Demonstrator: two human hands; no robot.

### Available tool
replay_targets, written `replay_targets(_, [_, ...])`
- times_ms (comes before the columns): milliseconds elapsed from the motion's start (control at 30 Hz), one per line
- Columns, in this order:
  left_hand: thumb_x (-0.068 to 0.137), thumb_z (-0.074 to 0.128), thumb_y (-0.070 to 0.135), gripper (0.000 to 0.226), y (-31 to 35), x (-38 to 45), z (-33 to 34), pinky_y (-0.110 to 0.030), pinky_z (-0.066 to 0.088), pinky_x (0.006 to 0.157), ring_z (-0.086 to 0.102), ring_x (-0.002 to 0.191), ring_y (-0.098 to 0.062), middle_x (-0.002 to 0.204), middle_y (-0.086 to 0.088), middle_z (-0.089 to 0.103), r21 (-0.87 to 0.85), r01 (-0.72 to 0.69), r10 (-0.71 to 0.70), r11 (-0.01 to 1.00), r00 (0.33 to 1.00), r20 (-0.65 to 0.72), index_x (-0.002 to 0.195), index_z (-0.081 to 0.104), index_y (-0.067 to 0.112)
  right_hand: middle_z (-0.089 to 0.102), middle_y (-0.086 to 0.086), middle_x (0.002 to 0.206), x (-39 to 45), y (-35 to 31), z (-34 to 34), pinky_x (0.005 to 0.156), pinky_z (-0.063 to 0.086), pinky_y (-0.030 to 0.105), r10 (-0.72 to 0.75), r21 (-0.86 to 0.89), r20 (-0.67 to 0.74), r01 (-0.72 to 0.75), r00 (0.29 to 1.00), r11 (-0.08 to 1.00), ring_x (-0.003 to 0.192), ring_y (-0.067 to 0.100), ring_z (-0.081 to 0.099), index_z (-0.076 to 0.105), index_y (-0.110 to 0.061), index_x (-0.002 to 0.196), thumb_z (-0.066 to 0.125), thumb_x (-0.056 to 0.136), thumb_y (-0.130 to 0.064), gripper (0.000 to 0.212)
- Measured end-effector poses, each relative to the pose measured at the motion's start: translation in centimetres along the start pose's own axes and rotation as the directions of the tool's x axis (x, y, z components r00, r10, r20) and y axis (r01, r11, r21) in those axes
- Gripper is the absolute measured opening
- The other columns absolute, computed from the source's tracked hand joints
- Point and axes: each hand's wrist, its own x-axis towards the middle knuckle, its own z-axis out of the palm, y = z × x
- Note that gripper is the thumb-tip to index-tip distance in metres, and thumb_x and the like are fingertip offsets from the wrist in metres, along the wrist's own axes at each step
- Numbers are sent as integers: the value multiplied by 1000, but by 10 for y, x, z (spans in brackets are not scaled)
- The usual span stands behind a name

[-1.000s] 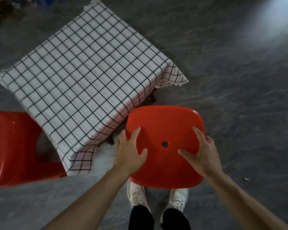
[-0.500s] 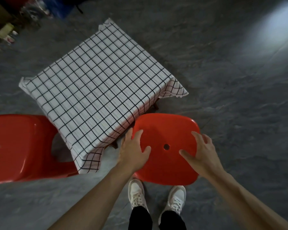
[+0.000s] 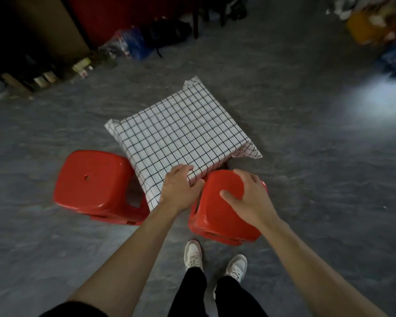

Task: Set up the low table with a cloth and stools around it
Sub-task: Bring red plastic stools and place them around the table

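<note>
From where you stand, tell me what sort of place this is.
Probably a storeroom or back room, not a dining space: a bare grey floor, bags and clutter piled along the far wall, and a low table under a checked cloth with two red stools.

Person: bare forearms, dark sleeve edge (image 3: 78, 310) at left upper arm, black trousers (image 3: 215, 294), white lace-up sneakers (image 3: 193, 253); no gloves, watch or rings visible.

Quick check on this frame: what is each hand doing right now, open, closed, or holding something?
Left hand: open, fingers resting on the checked cloth at the table's near edge.
Right hand: open, palm spread on the red stool seat.
</note>
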Motion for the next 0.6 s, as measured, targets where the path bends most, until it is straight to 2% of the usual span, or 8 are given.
replay_targets(200, [87,63,48,56,-3,-54,-32,-38,36,111,40,134,-21,142,-1,47,-43,44,-49,998,991,-122,135,54,20,37,1,147,-22,-34,-12,112,36,43,-176,-59,33,177,984,982,136,22,37,37,-28,145,68,82,-49,73])
replay_targets(333, [88,65,44,55,-11,-92,-34,-40,36,111,43,132,-24,141,-5,49,-65,127,-137,990,975,-178,135,54,19,35,0,150,-26,-38,-19,111,32,41,-259,-82,91,266,962,960,139,22,33,36,-27,146,69,82,-49,75])
replay_targets(467, [88,66,39,52,-6,-135,-32,-36,39,107,46,129,-24,140,-7,51,-96,220,-237,971,936,-260,135,56,18,37,1,150,-32,-41,-18,111,32,36,-379,-90,197,402,904,911,139,19,33,38,-24,146,69,84,-48,74])
replay_targets(600, [88,65,41,50,2,-199,-30,-34,39,105,47,127,-23,137,-5,53,-166,310,-350,936,860,-371,132,57,18,41,4,146,-54,-55,-9,110,34,38,-492,-98,360,557,793,825,135,22,38,39,-23,145,69,83,-49,74])
